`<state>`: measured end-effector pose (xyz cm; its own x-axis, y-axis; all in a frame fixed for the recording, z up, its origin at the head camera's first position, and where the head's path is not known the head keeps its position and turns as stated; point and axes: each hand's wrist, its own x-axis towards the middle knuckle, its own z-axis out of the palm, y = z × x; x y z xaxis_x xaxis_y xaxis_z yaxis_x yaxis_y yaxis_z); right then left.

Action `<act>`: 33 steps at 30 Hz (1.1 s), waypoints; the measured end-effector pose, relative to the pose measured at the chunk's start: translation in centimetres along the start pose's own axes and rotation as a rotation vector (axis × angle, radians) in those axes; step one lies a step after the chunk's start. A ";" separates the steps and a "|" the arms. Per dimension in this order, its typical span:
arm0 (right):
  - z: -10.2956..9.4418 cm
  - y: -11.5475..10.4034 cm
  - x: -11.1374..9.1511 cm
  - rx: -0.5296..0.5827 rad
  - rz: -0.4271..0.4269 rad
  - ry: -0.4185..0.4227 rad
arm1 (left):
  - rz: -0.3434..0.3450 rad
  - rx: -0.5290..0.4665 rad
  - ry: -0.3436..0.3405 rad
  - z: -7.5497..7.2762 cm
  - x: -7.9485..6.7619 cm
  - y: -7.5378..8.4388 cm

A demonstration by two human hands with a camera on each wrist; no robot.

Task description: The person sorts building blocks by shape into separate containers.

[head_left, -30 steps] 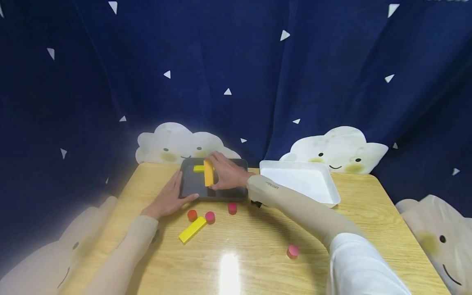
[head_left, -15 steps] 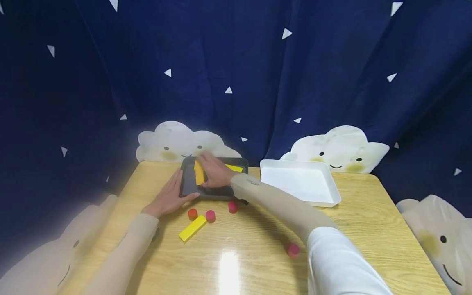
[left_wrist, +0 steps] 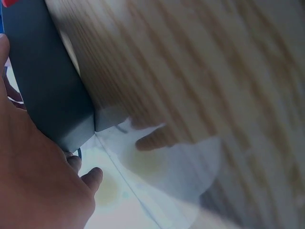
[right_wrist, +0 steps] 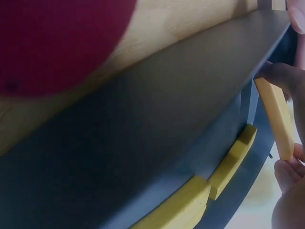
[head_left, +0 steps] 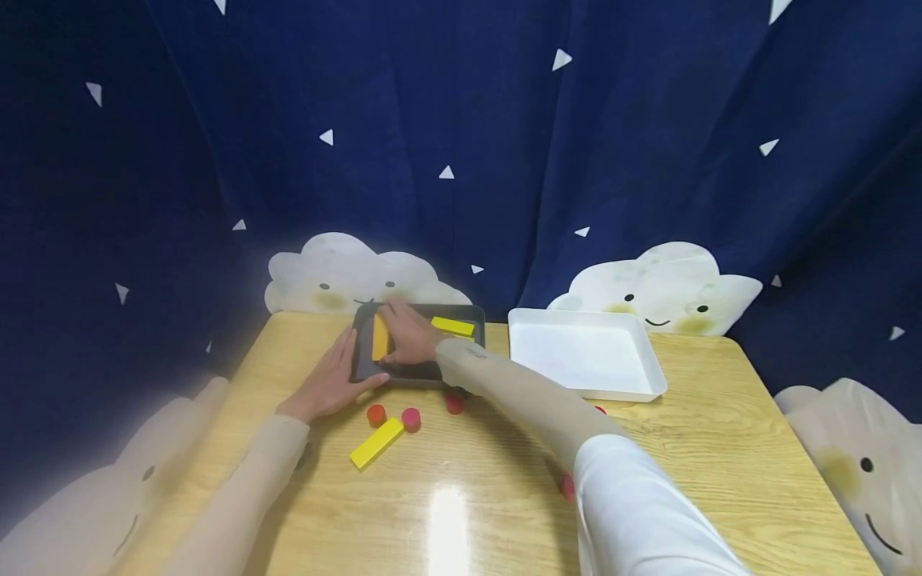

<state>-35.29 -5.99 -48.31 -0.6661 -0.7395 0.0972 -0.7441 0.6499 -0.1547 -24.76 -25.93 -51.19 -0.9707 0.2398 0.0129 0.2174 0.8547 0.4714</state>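
My right hand [head_left: 412,334] pinches an orange block [head_left: 380,338] by its ends, thumb near and fingers far, over the left end of a dark grey tray [head_left: 418,383]. The same orange block [right_wrist: 276,114] shows tilted between thumb and fingers in the right wrist view. Yellow blocks [head_left: 452,326] lie in the tray's right part, partly behind that hand. My left hand [head_left: 331,380] rests against the tray's left side, fingers extended along it and thumb at the front rim. In the left wrist view it lies along the dark outer wall [left_wrist: 47,71].
A white tray [head_left: 587,392] stands to the right on the wooden table [head_left: 504,520]. In front of the dark tray lie a yellow block [head_left: 377,444], a red cylinder [head_left: 376,415] and pink cylinders [head_left: 411,419]. Another pink cylinder [head_left: 567,486] is partly covered by my right sleeve.
My right hand has carried the orange block leftward inside the dark tray, to its left end. The yellow blocks at the right have come into view. My left hand has stayed put.
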 end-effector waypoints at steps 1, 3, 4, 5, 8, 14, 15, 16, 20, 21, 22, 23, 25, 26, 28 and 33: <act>0.0 -0.1 0.1 0.001 0.002 0.002 | 0.001 0.001 0.005 -0.1 0.1 0.0; 0.0 -0.2 0.2 0.011 0.010 0.004 | 0.001 0.000 0.012 -0.2 0.2 0.1; 0.0 -0.3 0.3 0.020 0.016 0.007 | 0.001 -0.004 0.016 -0.2 0.3 0.2; 0.0 -0.3 0.3 0.028 0.018 0.009 | 0.004 -0.004 0.016 -0.3 0.4 0.2; 0.0 -0.5 0.4 0.048 0.010 0.013 | 0.010 -0.009 0.019 -0.3 0.6 0.3; 0.1 -0.4 0.1 0.062 -0.006 0.008 | 0.030 -0.005 0.018 -0.2 0.7 0.3; 0.0 -0.4 0.1 0.060 -0.007 0.010 | 0.028 -0.004 0.016 -0.2 0.6 0.3; -0.1 -0.4 0.0 0.059 -0.004 0.009 | 0.025 -0.004 0.016 -0.3 0.5 0.4; -0.4 -0.1 -0.4 0.059 -0.004 0.020 | 0.015 -0.010 0.023 -0.5 0.2 0.6; -0.5 0.0 -0.5 0.064 -0.005 0.018 | 0.014 -0.008 0.023 -0.5 0.2 0.6; -0.6 0.1 -0.6 0.069 -0.004 0.016 | 0.012 -0.006 0.022 -0.5 0.1 0.5; -0.6 0.2 -0.8 0.070 -0.007 0.015 | 0.012 -0.003 0.019 -0.4 0.1 0.5; -0.8 0.3 -1.2 0.070 -0.017 0.009 | 0.007 0.003 0.011 -0.3 0.0 0.3; -0.9 0.3 -1.4 0.077 -0.023 0.007 | 0.005 0.005 0.008 -0.2 -0.1 0.2; -1.1 0.4 -1.7 0.084 -0.039 0.013 | -0.004 0.007 0.004 -0.1 -0.1 0.1; -1.6 0.5 -3.0 0.100 -0.070 0.034 | -0.011 0.008 -0.007 0.0 -0.1 -0.1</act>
<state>-33.75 -3.17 -47.08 -0.6153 -0.7749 0.1446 -0.7812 0.5748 -0.2435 -24.70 -26.04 -51.26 -0.9725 0.2330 0.0017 0.2071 0.8609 0.4647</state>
